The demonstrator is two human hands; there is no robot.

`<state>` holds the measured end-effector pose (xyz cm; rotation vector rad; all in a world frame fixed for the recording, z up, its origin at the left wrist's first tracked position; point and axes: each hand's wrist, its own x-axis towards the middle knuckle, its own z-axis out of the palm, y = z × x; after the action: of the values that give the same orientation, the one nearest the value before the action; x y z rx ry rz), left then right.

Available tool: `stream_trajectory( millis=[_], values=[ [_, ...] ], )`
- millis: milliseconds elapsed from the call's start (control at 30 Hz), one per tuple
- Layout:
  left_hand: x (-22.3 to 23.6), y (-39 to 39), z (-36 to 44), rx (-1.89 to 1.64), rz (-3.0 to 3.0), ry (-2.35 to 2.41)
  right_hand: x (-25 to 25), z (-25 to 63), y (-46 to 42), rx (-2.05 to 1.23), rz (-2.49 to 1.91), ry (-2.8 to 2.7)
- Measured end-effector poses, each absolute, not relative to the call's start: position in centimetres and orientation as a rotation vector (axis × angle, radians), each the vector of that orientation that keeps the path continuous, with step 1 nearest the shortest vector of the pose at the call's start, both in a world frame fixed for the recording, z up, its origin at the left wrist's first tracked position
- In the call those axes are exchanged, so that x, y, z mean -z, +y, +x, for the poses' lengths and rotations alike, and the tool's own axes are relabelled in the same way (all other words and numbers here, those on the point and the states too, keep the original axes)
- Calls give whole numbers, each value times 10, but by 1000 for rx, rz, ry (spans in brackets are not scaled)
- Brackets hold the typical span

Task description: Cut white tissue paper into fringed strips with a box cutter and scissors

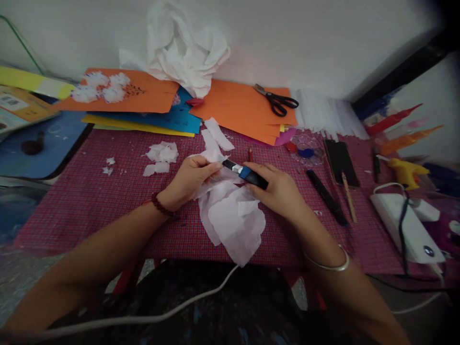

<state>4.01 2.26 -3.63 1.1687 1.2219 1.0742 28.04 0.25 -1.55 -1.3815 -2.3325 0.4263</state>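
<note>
White tissue paper (235, 215), cut in petal-like layers, lies gathered in front of me and droops over the near table edge. My left hand (194, 177) pinches its upper part between thumb and fingers. Closed around a blue-and-black hand tool (253, 176) is my right hand (275, 187); the tool's silver section and dark tip point left, at the pinched paper beside my left thumb. Its exact kind is unclear. Just beyond my hands lie loose white strips (219, 134), and left of them is a small heap of crumpled white pieces (162, 152).
Orange sheets (237, 105) with black scissors (276, 99) lie at the back, beside crumpled white paper (179, 52). To the right are a black marker (327, 197), a phone (341, 160), a yellow glue gun (408, 172) and a white power strip (406, 223).
</note>
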Motion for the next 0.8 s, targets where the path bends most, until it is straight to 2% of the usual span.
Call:
stream_trajectory(
  millis=[267, 467, 600, 800],
  values=[
    [32, 21, 39, -1074, 1178, 1164, 17, 280, 3, -462, -1371, -2320],
    [34, 22, 42, -1070, 848, 1027, 20, 280, 5, -548, -1337, -2309],
    [25, 15, 49, -916, 510, 932, 16, 280, 0, -579, -1362, -2326],
    [24, 10, 49, -734, 491, 885, -10, 290, -9, -611, -1425, -2472]
  ],
)
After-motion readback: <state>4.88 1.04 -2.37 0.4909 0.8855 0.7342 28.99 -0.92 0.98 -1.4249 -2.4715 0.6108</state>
